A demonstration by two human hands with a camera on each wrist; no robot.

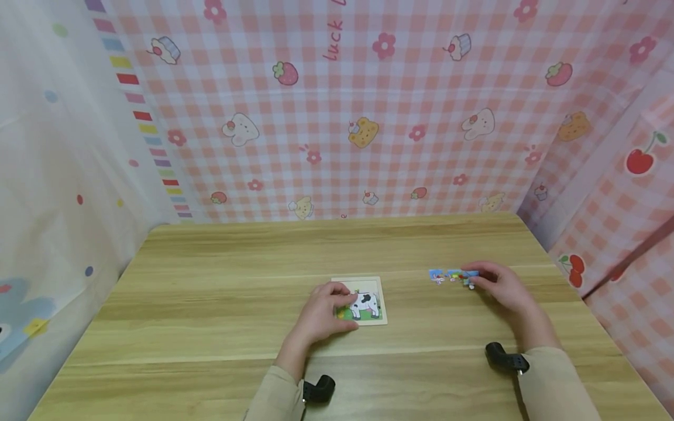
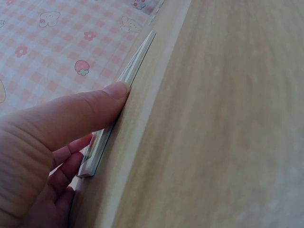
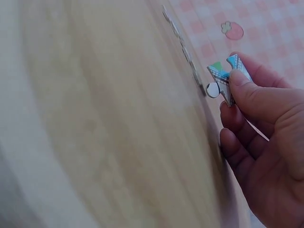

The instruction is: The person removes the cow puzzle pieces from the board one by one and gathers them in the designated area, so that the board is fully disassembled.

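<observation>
L hand (image 1: 322,313) gripping sq. pale-framed cow jigsaw board (image 1: 382,303), thumb on its 6 o'clock edge, approx mid light wood-grain tabletop (image 1: 210,327) | R hand (image 1: 502,287) pinching small blue-and-white jigsaw pc (image 3: 222,86) w/ black grid lines, board's 3 o'clock | flat multicoloured jigsaw pcs (image 1: 436,274) rowed up @ R hand's 9 o'clock
</observation>
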